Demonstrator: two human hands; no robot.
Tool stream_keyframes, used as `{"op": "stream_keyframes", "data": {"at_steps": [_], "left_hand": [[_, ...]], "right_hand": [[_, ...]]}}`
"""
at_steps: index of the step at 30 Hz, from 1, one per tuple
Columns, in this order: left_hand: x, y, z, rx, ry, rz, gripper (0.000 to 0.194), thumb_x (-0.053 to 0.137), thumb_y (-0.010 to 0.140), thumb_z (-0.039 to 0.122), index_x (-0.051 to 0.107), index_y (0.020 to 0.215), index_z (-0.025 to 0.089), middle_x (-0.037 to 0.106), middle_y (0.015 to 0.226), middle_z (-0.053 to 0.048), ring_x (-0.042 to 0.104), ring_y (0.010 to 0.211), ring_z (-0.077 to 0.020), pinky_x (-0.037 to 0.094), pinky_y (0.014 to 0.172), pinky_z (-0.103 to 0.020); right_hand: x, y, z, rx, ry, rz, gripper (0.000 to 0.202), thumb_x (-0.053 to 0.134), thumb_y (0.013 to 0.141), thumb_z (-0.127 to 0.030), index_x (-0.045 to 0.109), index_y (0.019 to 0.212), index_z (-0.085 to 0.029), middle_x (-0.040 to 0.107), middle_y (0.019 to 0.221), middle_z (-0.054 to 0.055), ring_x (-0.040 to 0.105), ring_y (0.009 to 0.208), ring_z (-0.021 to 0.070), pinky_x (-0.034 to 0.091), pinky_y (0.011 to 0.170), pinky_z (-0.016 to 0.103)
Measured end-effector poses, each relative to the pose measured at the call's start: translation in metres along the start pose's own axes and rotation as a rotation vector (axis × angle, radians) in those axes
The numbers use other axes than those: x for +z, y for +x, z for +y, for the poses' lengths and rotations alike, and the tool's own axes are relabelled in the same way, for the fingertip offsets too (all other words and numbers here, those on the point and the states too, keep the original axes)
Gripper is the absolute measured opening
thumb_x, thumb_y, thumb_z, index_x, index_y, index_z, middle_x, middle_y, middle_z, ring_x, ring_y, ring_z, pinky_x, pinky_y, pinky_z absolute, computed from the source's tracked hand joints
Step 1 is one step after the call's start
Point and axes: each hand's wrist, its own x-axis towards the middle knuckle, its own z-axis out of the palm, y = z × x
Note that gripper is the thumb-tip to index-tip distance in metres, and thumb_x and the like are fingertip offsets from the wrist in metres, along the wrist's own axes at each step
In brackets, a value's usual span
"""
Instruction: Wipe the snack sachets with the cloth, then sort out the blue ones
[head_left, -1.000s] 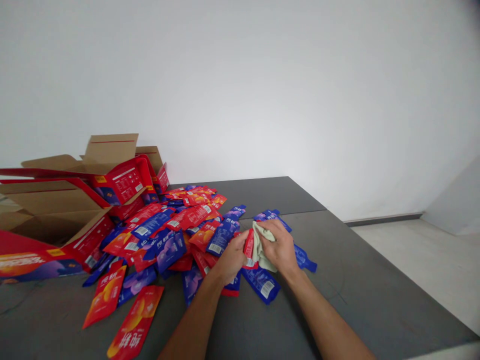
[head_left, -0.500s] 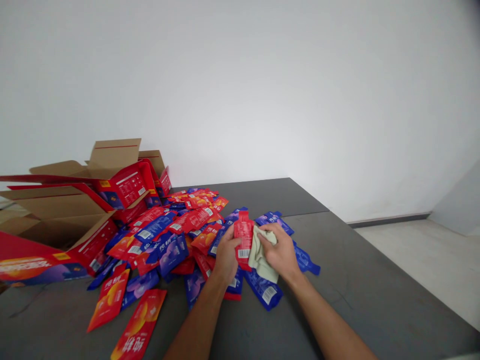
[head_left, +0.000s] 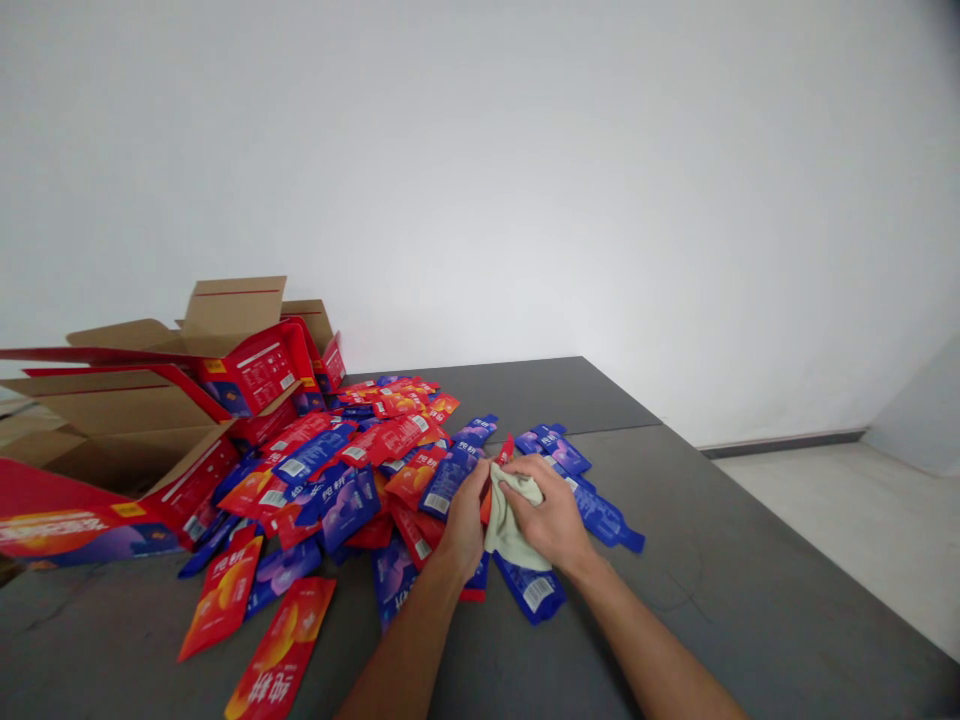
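My left hand [head_left: 465, 515] grips a red pouch [head_left: 507, 449] by its left side; most of the pouch is hidden behind the hands and cloth. My right hand [head_left: 553, 510] is closed on a pale green cloth [head_left: 510, 535], which lies against the pouch and hangs below the fingers. Under the hands a blue pouch [head_left: 536, 592] lies on the dark table [head_left: 712, 560]. To the left spreads a heap of red and blue pouches [head_left: 349, 495]. More blue pouches [head_left: 604, 518] lie just right of my right hand.
Open red boxes with brown flaps [head_left: 112, 420] stand at the left, beside the heap. Two red pouches [head_left: 281, 650] lie at the front left. A white wall [head_left: 525, 200] rises behind the table, whose right edge slants toward the lower right.
The red pouch has turned from facing me to nearly edge-on and is now mostly covered. Both hands have come closer together, with the cloth shifted left over the pouch.
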Motion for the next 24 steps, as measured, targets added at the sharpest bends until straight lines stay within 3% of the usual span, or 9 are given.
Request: {"op": "stream_keyframes", "data": {"at_steps": [6,11,13,15,21,24], "left_hand": [[0.006,-0.004,0.006,-0.012,-0.101,-0.046,0.043,0.068,0.083,0.047,0.068,0.117,0.021,0.074,0.108,-0.006,0.068,0.106,-0.0235,0.053,0.090,-0.034],[0.003,-0.005,0.008,-0.155,-0.089,-0.170,0.042,0.070,0.081,0.041,0.070,0.113,0.014,0.075,0.099,-0.010,0.070,0.098,-0.0280,0.054,0.088,-0.038],[0.002,-0.006,0.007,-0.170,-0.092,-0.212,0.042,0.070,0.081,0.038,0.070,0.115,0.015,0.075,0.100,-0.010,0.070,0.098,-0.0283,0.054,0.088,-0.039],[0.001,-0.006,0.006,-0.163,-0.075,-0.213,0.042,0.069,0.081,0.037,0.069,0.117,0.016,0.075,0.100,-0.009,0.070,0.096,-0.0280,0.054,0.087,-0.039],[-0.005,-0.001,0.011,-0.036,-0.017,-0.129,0.043,0.066,0.079,0.033,0.068,0.119,0.017,0.074,0.103,-0.009,0.070,0.096,-0.0260,0.054,0.086,-0.036],[-0.008,0.001,0.016,0.111,0.160,-0.065,0.043,0.064,0.082,0.032,0.068,0.123,0.019,0.072,0.117,-0.009,0.066,0.110,-0.0265,0.048,0.098,-0.038]], "right_hand": [[0.003,-0.002,-0.001,-0.108,0.044,-0.119,0.016,0.062,0.092,-0.025,0.072,0.105,-0.026,0.068,0.104,0.007,0.064,0.098,0.0213,0.052,0.087,0.036],[-0.008,0.003,0.012,0.009,-0.119,0.179,0.017,0.062,0.091,-0.026,0.073,0.104,-0.026,0.067,0.103,0.008,0.063,0.096,0.0225,0.051,0.089,0.039],[-0.013,0.006,0.017,0.033,-0.154,0.237,0.017,0.062,0.091,-0.026,0.073,0.104,-0.026,0.067,0.104,0.008,0.063,0.095,0.0226,0.051,0.089,0.039],[-0.013,0.005,0.018,0.015,-0.140,0.186,0.018,0.062,0.090,-0.024,0.074,0.104,-0.026,0.067,0.104,0.008,0.063,0.095,0.0224,0.052,0.087,0.038],[0.006,-0.006,0.004,-0.127,0.018,-0.177,0.028,0.061,0.086,-0.015,0.073,0.106,-0.028,0.068,0.105,0.007,0.064,0.098,0.0217,0.053,0.087,0.036],[0.007,-0.007,0.003,-0.121,-0.001,-0.200,0.031,0.059,0.084,-0.011,0.073,0.107,-0.027,0.068,0.105,0.006,0.063,0.099,0.0213,0.052,0.088,0.035]]}}
